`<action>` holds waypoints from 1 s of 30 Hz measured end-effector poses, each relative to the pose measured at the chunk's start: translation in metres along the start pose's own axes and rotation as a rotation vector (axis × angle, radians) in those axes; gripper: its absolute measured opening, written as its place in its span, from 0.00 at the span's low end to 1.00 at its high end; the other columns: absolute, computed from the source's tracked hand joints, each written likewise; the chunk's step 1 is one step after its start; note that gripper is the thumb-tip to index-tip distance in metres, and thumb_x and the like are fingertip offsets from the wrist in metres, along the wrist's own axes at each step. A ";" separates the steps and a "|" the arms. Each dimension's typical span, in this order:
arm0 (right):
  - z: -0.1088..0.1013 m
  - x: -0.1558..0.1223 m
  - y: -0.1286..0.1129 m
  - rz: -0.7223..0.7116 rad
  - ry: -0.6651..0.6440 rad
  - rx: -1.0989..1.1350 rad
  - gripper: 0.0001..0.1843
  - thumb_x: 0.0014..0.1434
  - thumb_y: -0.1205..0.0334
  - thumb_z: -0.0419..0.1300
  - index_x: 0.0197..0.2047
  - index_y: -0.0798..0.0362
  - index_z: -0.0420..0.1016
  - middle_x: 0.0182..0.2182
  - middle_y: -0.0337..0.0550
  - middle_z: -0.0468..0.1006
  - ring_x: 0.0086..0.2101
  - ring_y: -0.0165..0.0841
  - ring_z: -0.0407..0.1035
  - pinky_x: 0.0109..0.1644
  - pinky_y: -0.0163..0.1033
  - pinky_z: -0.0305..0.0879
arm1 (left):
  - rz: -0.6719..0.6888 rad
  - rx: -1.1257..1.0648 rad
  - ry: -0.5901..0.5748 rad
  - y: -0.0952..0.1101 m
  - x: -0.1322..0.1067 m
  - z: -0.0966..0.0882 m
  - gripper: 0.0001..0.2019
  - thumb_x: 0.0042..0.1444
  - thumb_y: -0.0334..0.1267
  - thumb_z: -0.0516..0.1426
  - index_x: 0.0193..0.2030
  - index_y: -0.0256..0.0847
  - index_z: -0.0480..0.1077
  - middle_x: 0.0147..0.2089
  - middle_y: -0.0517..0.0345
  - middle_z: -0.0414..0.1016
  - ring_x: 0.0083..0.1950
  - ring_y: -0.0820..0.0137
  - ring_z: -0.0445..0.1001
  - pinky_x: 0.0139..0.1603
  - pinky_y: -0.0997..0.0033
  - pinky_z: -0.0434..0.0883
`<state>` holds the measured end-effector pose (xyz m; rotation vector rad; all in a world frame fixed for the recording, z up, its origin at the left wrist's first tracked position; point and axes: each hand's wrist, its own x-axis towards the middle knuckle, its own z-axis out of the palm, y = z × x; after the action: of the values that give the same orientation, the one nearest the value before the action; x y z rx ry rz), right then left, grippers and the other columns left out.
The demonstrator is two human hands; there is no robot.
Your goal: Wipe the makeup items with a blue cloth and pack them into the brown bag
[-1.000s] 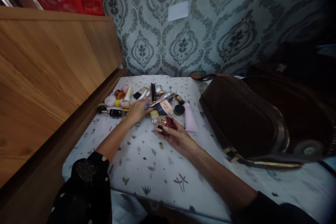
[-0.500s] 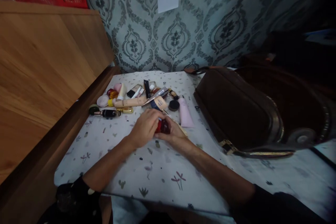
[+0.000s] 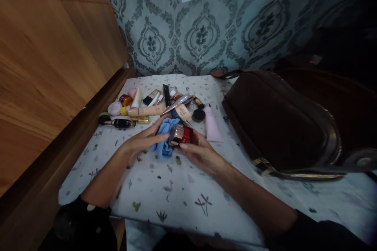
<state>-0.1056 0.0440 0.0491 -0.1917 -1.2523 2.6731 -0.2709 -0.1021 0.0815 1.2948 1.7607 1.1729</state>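
The left forearm slants up from the lower left, its hand (image 3: pixel 143 139) half-curled with fingers stretched forward, holding a bunched blue cloth (image 3: pixel 163 151) against the capped end of a red bottle (image 3: pixel 186 135). From the lower right the other forearm reaches in, and the right hand (image 3: pixel 204 155) closes thumb and fingers around the bottle, which lies tipped sideways between both hands, above the worktop (image 3: pixel 153 192) and in front of the cluttered cosmetics (image 3: pixel 147 111).
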 end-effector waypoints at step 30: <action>-0.002 -0.003 0.002 0.074 -0.188 0.000 0.19 0.56 0.49 0.70 0.42 0.53 0.73 0.31 0.40 0.80 0.30 0.30 0.77 0.29 0.30 0.72 | 0.583 0.456 0.192 0.000 -0.004 0.038 0.16 0.68 0.41 0.51 0.61 0.45 0.60 0.58 0.44 0.63 0.56 0.60 0.69 0.56 0.58 0.71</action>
<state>-0.1023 0.0431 0.0464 0.0155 -1.3212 2.8094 -0.2359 -0.0947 0.0668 2.1330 1.9219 1.2691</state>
